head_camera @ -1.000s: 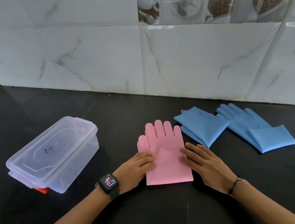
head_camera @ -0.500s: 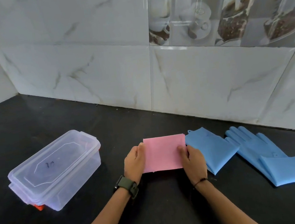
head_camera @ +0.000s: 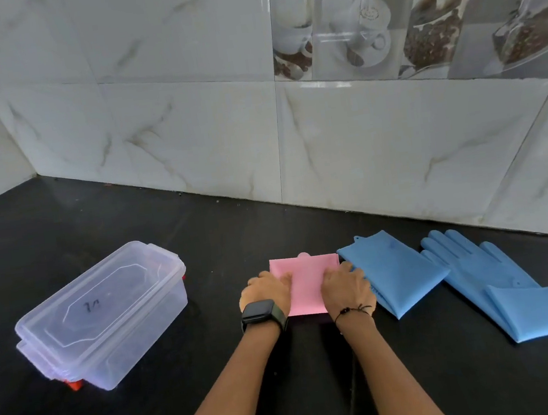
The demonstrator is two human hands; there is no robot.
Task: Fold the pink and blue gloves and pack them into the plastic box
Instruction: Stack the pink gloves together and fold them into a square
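Countertop (head_camera: 266, 215) carries the pink glove (head_camera: 306, 286), folded into a flat rectangle, directly between your left hand (head_camera: 265, 289) and right hand (head_camera: 346, 286). Each grips a side edge with curled fingers, knuckles up, forearms reaching forward side by side. The lidded plastic box (head_camera: 106, 314) sits well left.

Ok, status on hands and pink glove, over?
Left hand and right hand grip folded pink glove at its sides. Plastic box lid on. Two blue gloves lie right, unpacked.
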